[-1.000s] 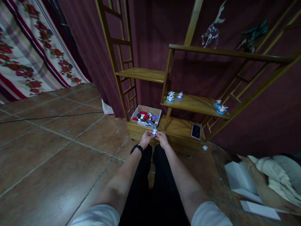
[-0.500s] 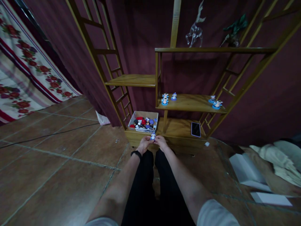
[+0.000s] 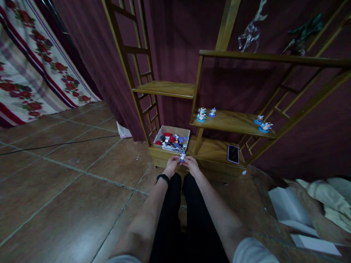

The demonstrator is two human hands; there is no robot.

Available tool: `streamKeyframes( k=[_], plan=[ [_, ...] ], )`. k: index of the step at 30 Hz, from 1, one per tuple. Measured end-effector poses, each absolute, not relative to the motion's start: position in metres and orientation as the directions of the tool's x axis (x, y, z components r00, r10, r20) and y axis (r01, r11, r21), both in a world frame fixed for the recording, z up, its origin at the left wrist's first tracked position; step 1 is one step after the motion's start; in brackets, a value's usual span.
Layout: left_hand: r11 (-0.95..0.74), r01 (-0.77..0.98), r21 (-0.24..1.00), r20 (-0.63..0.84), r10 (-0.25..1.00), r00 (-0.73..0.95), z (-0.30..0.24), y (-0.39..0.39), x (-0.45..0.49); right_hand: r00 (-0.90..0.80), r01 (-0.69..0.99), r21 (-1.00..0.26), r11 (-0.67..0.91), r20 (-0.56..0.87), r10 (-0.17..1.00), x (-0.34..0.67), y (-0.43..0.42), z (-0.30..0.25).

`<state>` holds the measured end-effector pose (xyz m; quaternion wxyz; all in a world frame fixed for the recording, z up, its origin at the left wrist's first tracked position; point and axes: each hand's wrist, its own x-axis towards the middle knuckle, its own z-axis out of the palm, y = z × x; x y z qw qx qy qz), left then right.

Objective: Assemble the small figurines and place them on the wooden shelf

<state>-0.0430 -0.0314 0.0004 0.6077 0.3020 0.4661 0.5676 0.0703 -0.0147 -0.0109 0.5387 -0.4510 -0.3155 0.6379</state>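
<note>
Between my two hands, just in front of the low shelf, is a small purple and white figurine (image 3: pixel 182 157), held upright. My left hand (image 3: pixel 172 164) pinches it from the left, and my right hand (image 3: pixel 191 163) grips its other side. Right behind it stands an open cardboard box (image 3: pixel 175 130) with many small red, black, white and purple figurines in it. On the middle shelf (image 3: pixel 233 121), blue-based figurines (image 3: pixel 201 117) and a purple one (image 3: pixel 212 112) stand at the left end. Two more blue-based figurines (image 3: pixel 265 127) stand at the right end.
A phone (image 3: pixel 233 153) lies on the lower shelf at right. Higher up stand a clear deer ornament (image 3: pixel 250 34) and a green ornament (image 3: pixel 305 34). White boxes (image 3: pixel 290 210) and cloth lie on the floor at right. A black cable (image 3: pixel 68 143) crosses the tiles at left.
My view has turned and tilted a little, so the shelves appear shifted to the right. Both hands still hold the purple and white figurine at nearly the same place before the box.
</note>
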Motion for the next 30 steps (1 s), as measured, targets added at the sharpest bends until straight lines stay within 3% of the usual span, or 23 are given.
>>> streamKeyframes(
  k=[20, 30],
  plan=[
    [0.187, -0.410, 0.892, -0.272, 0.949, -0.158, 0.003, -0.037, -0.039, -0.073, -0.392, -0.894, -0.219, -0.207, 0.976, 0.079, -0.021, -0.005],
    [0.198, -0.390, 0.899, -0.260, 0.959, -0.112, 0.006, -0.039, -0.037, -0.065, -0.384, -0.893, -0.235, -0.228, 0.972, 0.080, -0.023, -0.001]
  ],
)
